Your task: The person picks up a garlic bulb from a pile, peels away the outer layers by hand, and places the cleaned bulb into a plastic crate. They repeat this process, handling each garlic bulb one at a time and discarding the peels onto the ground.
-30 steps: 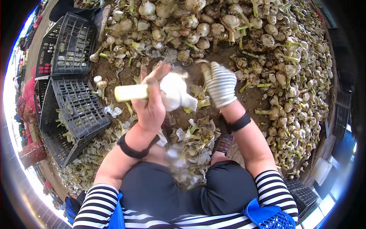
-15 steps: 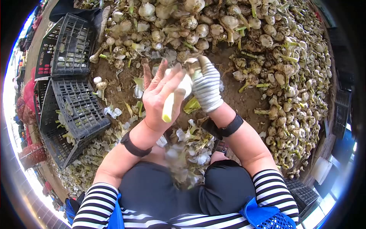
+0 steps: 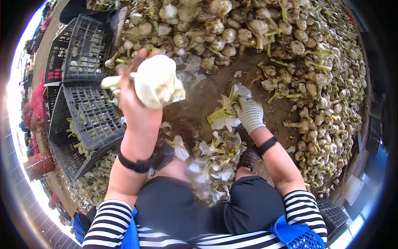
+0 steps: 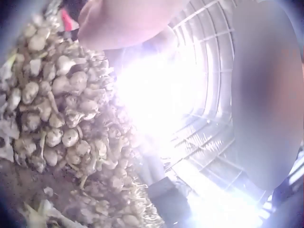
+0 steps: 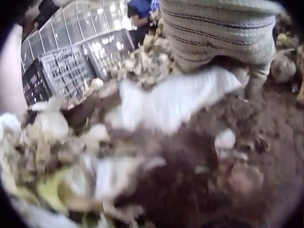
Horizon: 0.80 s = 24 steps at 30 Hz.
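My bare left hand holds a large white garlic bulb, raised on the left in the head view. Its pale green stem sticks out leftward between the fingers. Lower, over the dirt, my right hand wears a striped knit glove and grips loose white garlic skin. In the right wrist view that skin hangs under the glove, close over the soil. The left wrist view shows only part of the left hand, and the bulb is not recognisable there.
Black plastic crates with trimmed garlic stand on the left. A big heap of unpeeled garlic bulbs spreads across the back and right. Peeled skins and leaves lie piled between my legs. Red mesh sacks sit at the far left.
The hands have parted after meeting at the bulb. My left hand has swung left toward the crates with the bulb, while my right has dropped down and right with the skin.
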{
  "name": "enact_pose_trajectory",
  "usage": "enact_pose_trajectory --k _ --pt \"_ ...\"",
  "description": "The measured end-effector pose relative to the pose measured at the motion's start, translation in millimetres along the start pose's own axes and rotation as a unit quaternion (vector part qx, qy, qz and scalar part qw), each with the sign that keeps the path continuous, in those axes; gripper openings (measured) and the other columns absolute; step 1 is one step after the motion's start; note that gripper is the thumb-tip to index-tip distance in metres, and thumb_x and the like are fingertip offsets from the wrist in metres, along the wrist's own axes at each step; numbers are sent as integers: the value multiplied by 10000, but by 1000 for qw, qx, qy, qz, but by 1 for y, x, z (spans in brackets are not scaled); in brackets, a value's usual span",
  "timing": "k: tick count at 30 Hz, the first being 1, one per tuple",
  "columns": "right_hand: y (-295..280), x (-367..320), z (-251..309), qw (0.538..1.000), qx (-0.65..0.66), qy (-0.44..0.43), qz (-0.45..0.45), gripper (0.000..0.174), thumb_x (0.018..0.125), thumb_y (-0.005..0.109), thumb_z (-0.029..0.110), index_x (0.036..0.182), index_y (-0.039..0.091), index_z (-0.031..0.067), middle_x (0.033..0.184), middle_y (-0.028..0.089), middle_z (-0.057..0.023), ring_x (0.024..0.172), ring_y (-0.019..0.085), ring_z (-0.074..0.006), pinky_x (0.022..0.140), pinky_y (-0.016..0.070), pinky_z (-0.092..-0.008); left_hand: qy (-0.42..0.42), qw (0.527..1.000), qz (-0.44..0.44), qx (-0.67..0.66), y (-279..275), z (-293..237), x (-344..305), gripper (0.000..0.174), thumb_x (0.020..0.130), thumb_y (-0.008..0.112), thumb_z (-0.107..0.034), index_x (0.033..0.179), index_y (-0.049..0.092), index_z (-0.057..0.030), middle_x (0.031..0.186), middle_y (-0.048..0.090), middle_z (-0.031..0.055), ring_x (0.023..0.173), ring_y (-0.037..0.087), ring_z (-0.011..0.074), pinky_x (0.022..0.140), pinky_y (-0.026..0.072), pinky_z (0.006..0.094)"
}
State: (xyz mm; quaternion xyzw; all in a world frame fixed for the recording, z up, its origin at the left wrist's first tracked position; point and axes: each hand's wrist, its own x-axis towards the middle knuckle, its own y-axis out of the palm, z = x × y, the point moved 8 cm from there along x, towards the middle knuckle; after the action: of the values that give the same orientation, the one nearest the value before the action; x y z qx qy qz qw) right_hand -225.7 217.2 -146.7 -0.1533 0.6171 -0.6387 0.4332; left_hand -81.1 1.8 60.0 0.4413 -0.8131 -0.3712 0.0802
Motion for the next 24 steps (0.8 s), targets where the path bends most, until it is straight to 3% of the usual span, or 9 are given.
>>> enact_pose_trajectory --k 2,5,6,10,13,16,18,20,24 --pt "-85 -24 37 941 -23 -122 -316 408 797 542 431 1076 588 136 864 633 -147 803 601 -299 713 462 -390 -96 988 103 -63 -24 28 11 413 945 325 -329 1168 499 -28 1138 557 135 1007 560 267 876 461 405" --pt "-122 -13 67 932 351 -82 -45 391 799 571 387 1034 602 76 917 631 -103 824 590 -269 743 453 -335 -184 979 -13 -93 -36 61 -2 407 942 326 -319 1112 529 -9 1086 588 140 998 564 266 859 470 401" --pt "-117 -16 84 801 587 -117 19 500 810 530 462 1012 602 10 856 646 -123 808 607 -249 724 468 -337 -212 971 -11 -109 -34 71 -6 415 942 324 -324 1111 528 -6 1090 587 141 1003 561 269 868 464 403" --pt "-99 -51 140 645 691 -52 324 337 832 606 346 957 641 35 707 559 42 612 469 -37 554 408 -200 -269 951 -27 -149 -34 102 -13 477 944 318 -370 1127 508 27 1092 576 179 1025 539 323 908 438 430" --pt "-97 -60 136 616 729 -13 297 299 843 606 315 921 650 29 657 552 46 552 453 -29 493 380 -195 -235 969 -55 -46 -60 108 -4 478 952 326 -361 1118 508 49 1044 588 182 973 567 304 855 469 416" --pt "-124 -68 137 655 713 -70 240 248 862 580 281 894 661 50 661 559 35 565 462 -27 510 393 -194 -156 949 -108 250 -90 98 7 451 959 343 -339 1136 492 48 1024 596 169 881 612 277 746 524 387" --pt "-158 -82 147 683 655 -280 160 226 895 527 235 959 651 57 719 598 31 641 495 -42 608 431 -214 -128 904 -378 155 -147 88 15 470 962 310 -358 1172 468 32 1076 585 158 916 609 274 760 535 381" --pt "-139 -72 140 694 665 -238 141 238 900 520 231 985 643 46 706 611 27 619 495 -63 594 440 -248 -153 938 -298 85 -185 90 30 490 963 269 -382 1202 449 4 1131 567 140 997 580 276 864 496 413" --pt "-91 -53 131 924 267 -253 108 204 771 580 214 927 613 87 727 620 -142 680 588 -348 618 471 -414 -181 959 -220 9 -120 92 19 469 959 252 -393 1181 497 -59 1164 561 97 1064 536 271 924 433 412"
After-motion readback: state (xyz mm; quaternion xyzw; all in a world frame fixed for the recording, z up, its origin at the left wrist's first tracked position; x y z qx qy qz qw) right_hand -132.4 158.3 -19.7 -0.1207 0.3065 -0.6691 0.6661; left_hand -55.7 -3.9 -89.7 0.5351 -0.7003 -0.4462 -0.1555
